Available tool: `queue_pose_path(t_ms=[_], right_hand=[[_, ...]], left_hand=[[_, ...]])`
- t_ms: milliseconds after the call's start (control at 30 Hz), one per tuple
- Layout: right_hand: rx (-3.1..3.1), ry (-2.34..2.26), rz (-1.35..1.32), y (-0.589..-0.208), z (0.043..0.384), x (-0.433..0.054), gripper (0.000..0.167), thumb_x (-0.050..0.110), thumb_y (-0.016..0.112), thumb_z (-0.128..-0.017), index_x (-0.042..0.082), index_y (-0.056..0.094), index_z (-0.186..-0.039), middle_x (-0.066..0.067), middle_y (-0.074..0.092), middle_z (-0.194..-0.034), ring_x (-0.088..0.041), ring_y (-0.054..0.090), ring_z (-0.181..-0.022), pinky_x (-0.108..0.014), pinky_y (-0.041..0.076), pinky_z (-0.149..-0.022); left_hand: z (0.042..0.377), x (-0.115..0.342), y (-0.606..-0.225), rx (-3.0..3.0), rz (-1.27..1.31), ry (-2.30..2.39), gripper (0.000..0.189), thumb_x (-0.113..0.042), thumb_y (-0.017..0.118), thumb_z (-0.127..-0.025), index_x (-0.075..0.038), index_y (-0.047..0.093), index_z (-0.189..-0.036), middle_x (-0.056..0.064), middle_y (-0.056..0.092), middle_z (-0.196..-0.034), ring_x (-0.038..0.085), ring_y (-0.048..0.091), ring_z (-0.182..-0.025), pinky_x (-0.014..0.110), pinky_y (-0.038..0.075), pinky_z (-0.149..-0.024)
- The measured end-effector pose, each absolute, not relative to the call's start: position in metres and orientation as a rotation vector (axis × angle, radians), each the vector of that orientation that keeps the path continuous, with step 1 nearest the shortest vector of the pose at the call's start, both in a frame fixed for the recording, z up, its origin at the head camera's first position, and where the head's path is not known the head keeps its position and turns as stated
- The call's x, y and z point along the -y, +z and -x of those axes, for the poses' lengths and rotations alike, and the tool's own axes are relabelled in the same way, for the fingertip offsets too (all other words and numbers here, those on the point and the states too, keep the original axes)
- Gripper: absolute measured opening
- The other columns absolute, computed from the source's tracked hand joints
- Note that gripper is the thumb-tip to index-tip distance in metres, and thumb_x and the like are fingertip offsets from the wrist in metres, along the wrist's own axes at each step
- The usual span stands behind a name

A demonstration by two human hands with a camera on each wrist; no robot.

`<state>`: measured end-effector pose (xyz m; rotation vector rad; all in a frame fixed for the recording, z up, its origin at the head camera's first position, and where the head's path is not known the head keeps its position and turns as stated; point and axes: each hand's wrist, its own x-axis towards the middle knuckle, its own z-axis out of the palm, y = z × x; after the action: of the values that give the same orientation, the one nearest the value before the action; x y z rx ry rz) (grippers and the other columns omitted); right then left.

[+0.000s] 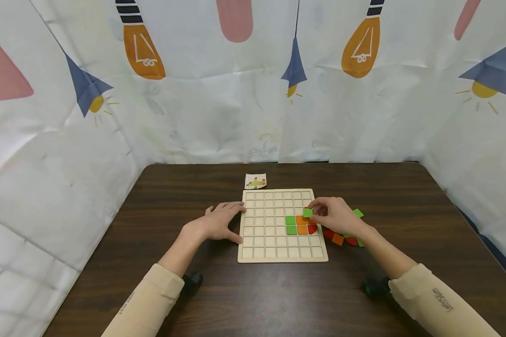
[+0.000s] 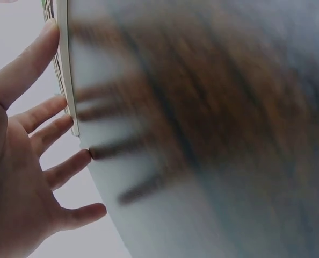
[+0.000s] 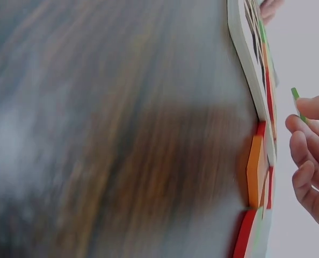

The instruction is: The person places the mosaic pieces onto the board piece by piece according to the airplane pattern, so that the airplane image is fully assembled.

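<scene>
A pale wooden grid board (image 1: 270,243) lies on the table, with green, orange and red tiles in some squares on its right half. My right hand (image 1: 335,215) pinches a green square tile (image 1: 307,213) between thumb and fingers, just above the orange tiles. In the right wrist view that green tile (image 3: 298,104) shows edge-on at the fingertips. My left hand (image 1: 215,222) rests at the board's left edge, its fingers spread and thumb apart. The left wrist view shows its thumb and some fingertips (image 2: 52,27) touching the board's side.
Loose tiles lie right of the board, partly under my right forearm: an orange tile (image 1: 338,239), a red piece (image 1: 352,241) and a green tile (image 1: 358,213). A small printed pattern card (image 1: 255,181) lies behind the board on the dark wooden table (image 1: 185,187). A patterned curtain (image 1: 219,117) hangs behind.
</scene>
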<state>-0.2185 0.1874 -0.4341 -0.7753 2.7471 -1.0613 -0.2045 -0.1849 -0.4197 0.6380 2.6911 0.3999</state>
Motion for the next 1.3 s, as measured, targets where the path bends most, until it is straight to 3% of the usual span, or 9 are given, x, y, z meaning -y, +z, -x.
queue_pose_path(t_ms=[300, 1300], right_hand=[[-2.711, -1.072, 0.786, -0.436, 0.221, -0.171, 0.021, 0.013, 0.077, -0.092, 0.006, 0.072, -0.112, 0.006, 0.067, -0.088, -0.012, 0.061, -0.078, -0.032, 0.054, -0.072], [-2.687, -1.03, 0.906, -0.438, 0.22, -0.118, 0.019, 0.009, 0.078, -0.09, 0.004, 0.073, -0.107, 0.007, 0.066, -0.084, -0.008, 0.058, -0.072, -0.029, 0.051, -0.069]], left_hand=[[0.206, 0.188, -0.423, -2.66, -0.635, 0.489, 0.085, -0.045, 0.085, -0.084, -0.015, 0.045, -0.153, 0.005, 0.026, -0.167, 0.038, 0.016, -0.153, 0.075, 0.018, -0.111], [0.206, 0.186, -0.418, -2.618, -0.636, 0.497, 0.084, -0.04, 0.085, -0.086, -0.012, 0.045, -0.154, 0.01, 0.021, -0.169, 0.042, 0.013, -0.154, 0.081, 0.015, -0.108]])
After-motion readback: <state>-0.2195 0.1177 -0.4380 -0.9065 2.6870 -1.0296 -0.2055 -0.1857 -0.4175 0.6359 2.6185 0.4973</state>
